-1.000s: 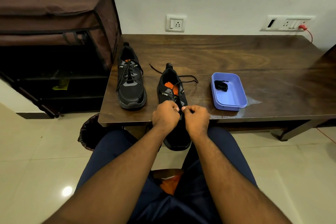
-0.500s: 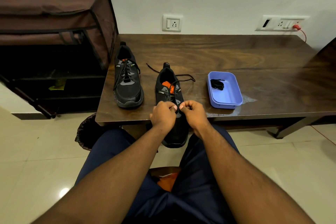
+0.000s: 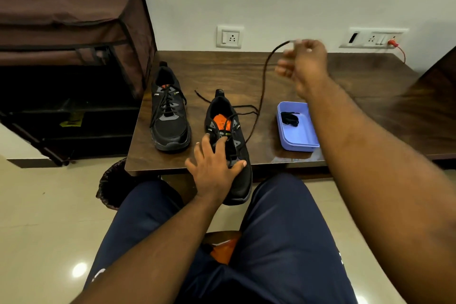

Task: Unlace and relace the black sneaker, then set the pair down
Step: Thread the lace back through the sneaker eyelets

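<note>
- left hand lies flat on the sneaker, fingers spread, at the worktop edge
- right hand is up high, pinching the lace end

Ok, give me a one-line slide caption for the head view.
Left hand steadies the near sneaker at the table edge while the right hand pulls its lace up and away.
</note>
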The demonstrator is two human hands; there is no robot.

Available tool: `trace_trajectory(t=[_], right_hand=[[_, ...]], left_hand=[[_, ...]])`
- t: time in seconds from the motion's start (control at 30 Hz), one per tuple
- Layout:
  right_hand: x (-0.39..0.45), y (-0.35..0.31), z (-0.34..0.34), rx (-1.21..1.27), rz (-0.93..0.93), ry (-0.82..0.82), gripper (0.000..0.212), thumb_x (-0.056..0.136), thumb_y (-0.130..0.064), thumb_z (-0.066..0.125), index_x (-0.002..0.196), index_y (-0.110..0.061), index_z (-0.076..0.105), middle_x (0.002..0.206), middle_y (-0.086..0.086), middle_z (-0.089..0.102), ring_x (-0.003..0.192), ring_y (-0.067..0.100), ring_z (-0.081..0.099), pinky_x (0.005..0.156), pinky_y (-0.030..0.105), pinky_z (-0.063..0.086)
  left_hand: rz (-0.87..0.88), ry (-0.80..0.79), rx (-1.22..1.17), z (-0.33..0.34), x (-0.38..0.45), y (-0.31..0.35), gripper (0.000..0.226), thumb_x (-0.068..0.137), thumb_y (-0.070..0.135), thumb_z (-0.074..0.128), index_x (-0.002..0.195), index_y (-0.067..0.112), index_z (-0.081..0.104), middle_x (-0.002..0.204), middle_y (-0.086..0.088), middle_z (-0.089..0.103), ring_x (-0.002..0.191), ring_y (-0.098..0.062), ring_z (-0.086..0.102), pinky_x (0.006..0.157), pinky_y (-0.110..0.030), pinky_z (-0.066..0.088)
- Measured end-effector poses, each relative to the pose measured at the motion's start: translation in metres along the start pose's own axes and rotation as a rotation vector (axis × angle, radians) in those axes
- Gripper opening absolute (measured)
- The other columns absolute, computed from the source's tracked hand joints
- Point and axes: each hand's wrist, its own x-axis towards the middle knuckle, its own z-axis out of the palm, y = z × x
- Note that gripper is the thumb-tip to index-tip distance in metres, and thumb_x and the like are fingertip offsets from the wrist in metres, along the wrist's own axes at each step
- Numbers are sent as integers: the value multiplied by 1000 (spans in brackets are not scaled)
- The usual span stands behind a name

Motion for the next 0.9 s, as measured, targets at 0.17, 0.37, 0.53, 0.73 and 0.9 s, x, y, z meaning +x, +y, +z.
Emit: trace_trajectory(t=[0.17, 0.37, 0.53, 0.73, 0.9], right_hand=[[-73, 129, -5, -482, 238, -202, 22, 93, -33, 63, 88, -12, 60, 78, 10, 61, 62, 22, 53, 51, 33, 44], [-112, 174, -6, -556, 172, -167, 9, 87, -18, 69, 86, -9, 72, 80, 5, 70, 75, 16, 63, 72, 33, 53], [-102, 147, -14, -1205, -291, -572, 16, 95, -17, 54, 96, -13, 70, 94, 4, 65, 89, 21, 62, 69, 29, 43], [-25, 52, -20, -1793, -814, -308, 34, 90, 1, 44, 122, -6, 50, 126, 16, 48, 109, 37, 55, 73, 41, 42], [21, -2, -35, -1726, -625, -119, 26, 92, 0, 42, 115, -6, 51, 118, 20, 49, 100, 43, 58, 74, 45, 44]], left_hand=[[-35, -44, -54, 3, 5, 5, 82, 79, 69, 59, 145, 38, 22, 161, 1, 10, 149, -31, 8, 108, -67, 19], [-49, -30, -46, 5, 2, 7, 77, 82, 60, 62, 145, 36, 24, 161, 2, 11, 146, -27, 18, 107, -67, 21], [-55, -19, -55, 4, 3, 9, 78, 81, 63, 62, 144, 37, 25, 160, 2, 13, 142, -27, 24, 106, -68, 23], [-57, -33, -75, 2, 2, 4, 79, 79, 70, 59, 143, 37, 25, 160, 3, 14, 141, -29, 23, 106, -69, 21], [-73, -53, -77, -1, 1, 8, 79, 80, 69, 59, 143, 38, 24, 160, 2, 14, 142, -30, 23, 106, -70, 19]])
